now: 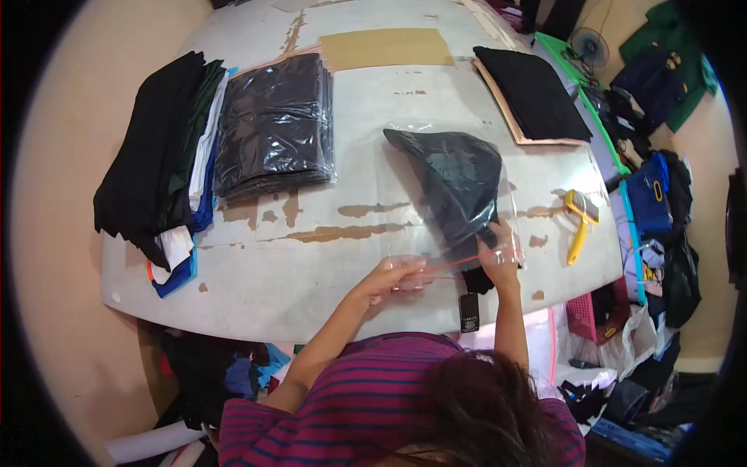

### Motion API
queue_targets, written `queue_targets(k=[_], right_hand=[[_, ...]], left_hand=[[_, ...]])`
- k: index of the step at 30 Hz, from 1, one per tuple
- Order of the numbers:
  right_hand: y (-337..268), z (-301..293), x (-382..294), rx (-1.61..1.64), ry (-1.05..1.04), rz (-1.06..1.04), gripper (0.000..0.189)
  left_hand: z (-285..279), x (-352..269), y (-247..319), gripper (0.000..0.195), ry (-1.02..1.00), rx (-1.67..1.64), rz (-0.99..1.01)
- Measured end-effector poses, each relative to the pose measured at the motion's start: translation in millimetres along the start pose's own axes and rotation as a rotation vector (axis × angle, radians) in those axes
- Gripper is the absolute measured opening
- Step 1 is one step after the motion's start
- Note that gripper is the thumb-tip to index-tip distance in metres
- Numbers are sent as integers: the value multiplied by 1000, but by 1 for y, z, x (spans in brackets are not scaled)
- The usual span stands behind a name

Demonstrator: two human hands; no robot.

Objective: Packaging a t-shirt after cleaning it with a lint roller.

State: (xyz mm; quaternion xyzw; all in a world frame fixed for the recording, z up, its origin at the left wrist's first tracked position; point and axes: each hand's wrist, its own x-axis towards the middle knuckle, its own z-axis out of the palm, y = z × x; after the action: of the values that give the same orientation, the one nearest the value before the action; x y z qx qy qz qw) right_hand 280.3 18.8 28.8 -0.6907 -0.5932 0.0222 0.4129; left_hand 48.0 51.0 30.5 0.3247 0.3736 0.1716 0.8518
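Note:
A clear plastic zip bag [402, 204] with a red closure strip [458, 264] lies on the table before me. Part of a folded black garment [461, 169] is inside it, bunched and slanting. My left hand [402, 277] pinches the bag's mouth at the left end of the red strip. Reaching through the opening, my right hand [499, 254] grips the garment inside the bag. The garment's lower end sticks out of the mouth, and a black hang tag [469, 313] with writing dangles from it over the table's near edge.
Left, a stack of bagged black garments [271, 122] stands beside a pile of folded clothes [154, 140]. Folded black cloth [534, 93] lies right, beyond a yellow-handled tool [580, 227]. A brown board [385, 48] lies far back. Baskets, including a pink one [592, 315], line the right side.

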Motion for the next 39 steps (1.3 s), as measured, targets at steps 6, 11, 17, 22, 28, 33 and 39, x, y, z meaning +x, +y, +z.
queue_targets(k=[6, 11, 17, 22, 28, 33, 39], right_hand=[[-26, -38, -55, 35, -92, 38, 26], [-31, -29, -50, 26, -161, 115, 26], [-23, 13, -40, -199, 1, 69, 38], [-30, 17, -32, -174, -41, 143, 34], [-48, -22, -27, -56, -140, 266, 53], [-11, -32, -44, 22, -54, 182, 24], [4, -31, -61, -230, 36, -32, 48]], left_hand=[[6, -25, -38, 44, -60, 32, -102], [2, -35, -43, 50, -49, -11, -97], [5, -35, -48, 49, -36, 0, -44], [9, -32, -61, 48, 7, -72, -32], [3, -35, -62, 48, 54, -57, 18], [-3, -35, -67, 50, 176, 56, 2], [-7, -37, -66, 55, 171, 129, 38]])
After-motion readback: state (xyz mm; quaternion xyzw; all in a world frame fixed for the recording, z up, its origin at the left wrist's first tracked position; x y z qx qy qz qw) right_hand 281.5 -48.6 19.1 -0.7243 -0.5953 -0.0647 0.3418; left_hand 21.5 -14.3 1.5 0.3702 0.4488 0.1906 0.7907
